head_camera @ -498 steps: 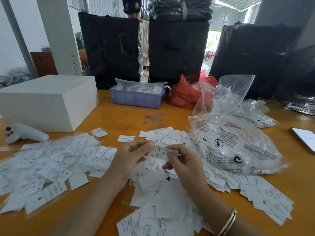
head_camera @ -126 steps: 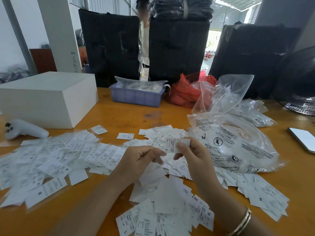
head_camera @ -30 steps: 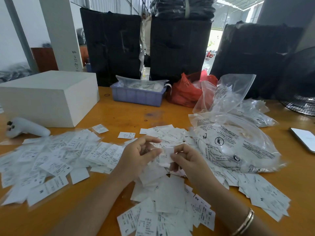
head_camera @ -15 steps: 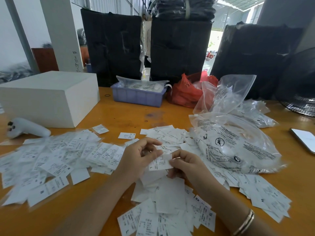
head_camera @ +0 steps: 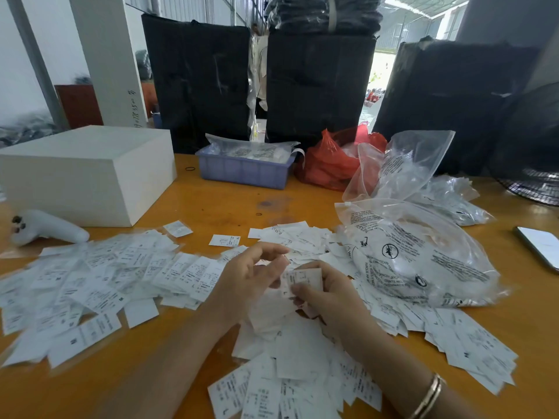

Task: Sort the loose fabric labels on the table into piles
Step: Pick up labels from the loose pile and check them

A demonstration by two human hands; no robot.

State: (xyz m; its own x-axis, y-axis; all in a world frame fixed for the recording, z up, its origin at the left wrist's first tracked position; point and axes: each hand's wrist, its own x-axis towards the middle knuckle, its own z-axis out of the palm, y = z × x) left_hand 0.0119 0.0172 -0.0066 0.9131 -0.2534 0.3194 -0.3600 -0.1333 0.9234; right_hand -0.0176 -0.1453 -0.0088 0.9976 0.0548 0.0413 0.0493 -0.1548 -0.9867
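Small white fabric labels with black print cover the orange table (head_camera: 230,204). One broad spread of labels (head_camera: 99,282) lies on the left. A mixed heap (head_camera: 302,352) lies in front of me and runs right. My right hand (head_camera: 329,297) pinches a small stack of labels (head_camera: 302,279) above the heap. My left hand (head_camera: 245,282) is beside it, fingers curled, thumb and fingertips at the stack's left edge.
A white box (head_camera: 87,173) and a white controller (head_camera: 45,228) sit at the left. A blue tray (head_camera: 245,170), a red bag (head_camera: 329,164) and clear printed plastic bags (head_camera: 423,255) stand behind and right. A phone (head_camera: 541,246) lies far right.
Over the last second both hands stayed together over the heap. The held labels shifted slightly right into my right hand's pinch, and my left fingers lifted a little.
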